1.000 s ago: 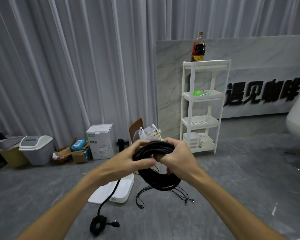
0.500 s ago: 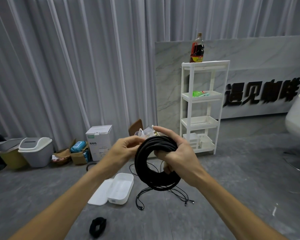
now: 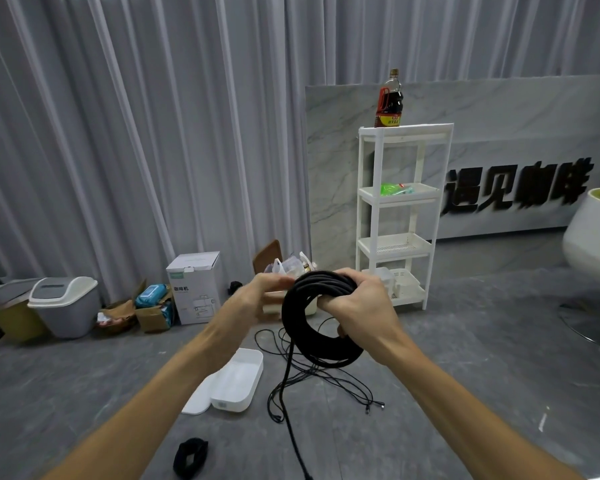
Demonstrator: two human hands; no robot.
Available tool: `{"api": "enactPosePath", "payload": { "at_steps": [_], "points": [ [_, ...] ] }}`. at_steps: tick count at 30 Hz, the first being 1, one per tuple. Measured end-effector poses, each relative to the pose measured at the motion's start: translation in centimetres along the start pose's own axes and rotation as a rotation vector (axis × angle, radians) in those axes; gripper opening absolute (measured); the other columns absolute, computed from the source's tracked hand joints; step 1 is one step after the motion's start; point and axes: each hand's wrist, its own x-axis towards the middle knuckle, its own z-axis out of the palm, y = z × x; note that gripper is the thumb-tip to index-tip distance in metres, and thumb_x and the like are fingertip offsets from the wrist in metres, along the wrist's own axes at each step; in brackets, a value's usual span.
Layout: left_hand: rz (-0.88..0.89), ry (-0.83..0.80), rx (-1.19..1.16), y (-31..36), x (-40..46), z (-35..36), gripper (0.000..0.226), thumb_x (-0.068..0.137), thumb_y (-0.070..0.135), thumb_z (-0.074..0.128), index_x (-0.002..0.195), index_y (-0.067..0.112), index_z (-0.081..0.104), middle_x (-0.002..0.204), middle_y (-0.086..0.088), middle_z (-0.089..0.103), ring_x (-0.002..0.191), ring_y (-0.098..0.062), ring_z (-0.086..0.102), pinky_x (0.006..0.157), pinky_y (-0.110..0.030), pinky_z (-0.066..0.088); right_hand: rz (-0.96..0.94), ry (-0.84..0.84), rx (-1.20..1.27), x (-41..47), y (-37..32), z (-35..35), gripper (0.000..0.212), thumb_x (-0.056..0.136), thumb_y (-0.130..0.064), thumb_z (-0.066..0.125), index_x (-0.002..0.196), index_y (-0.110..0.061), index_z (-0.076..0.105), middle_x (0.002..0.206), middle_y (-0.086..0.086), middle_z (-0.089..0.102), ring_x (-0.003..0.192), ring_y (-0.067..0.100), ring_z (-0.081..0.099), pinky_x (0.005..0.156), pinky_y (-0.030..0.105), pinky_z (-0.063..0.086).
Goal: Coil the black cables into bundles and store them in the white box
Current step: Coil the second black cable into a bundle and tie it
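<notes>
Nearest on the grey floor lies a small black bundle [image 3: 190, 458], and a loose cable end [image 3: 293, 427] trails down past it from the coil [image 3: 312, 320], which hangs in the air with the right hand [image 3: 362, 306] curled round its top. The left hand [image 3: 257, 299] meets the coil's upper left edge, blurred, so its grip cannot be told. Beyond, the open white box [image 3: 238, 382] sits beside thin loose cables [image 3: 326, 379], then a cardboard box [image 3: 194, 287], bin [image 3: 65, 306] and white shelf [image 3: 400, 216] against the curtain [image 3: 136, 133].
</notes>
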Motion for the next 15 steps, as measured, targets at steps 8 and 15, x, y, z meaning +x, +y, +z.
{"api": "enactPosePath", "payload": {
  "at_steps": [8,15],
  "points": [
    [0.723,0.404,1.192,-0.7,-1.9,3.3,0.017,0.082,0.03,0.077,0.096,0.022,0.08,0.111,-0.002,0.062,0.105,-0.025,0.056,0.087,-0.039,0.048,0.141,0.097,-0.033,0.7,1.0,0.5,0.016,0.055,-0.027,0.067,0.066,-0.016,0.069,0.049,-0.006,0.055,0.048,0.014,0.048,0.049,0.032,0.043],
    [0.571,0.366,1.27,-1.1,-0.4,4.4,0.007,0.082,0.027,0.079,0.088,0.024,0.08,0.124,-0.004,0.065,0.115,-0.026,0.058,0.086,-0.04,0.047,0.218,0.158,-0.067,1.3,2.0,0.5,0.023,0.053,-0.025,0.068,0.069,-0.009,0.068,0.052,0.0,0.058,0.049,0.018,0.054,0.049,0.037,0.05]
  ]
}}
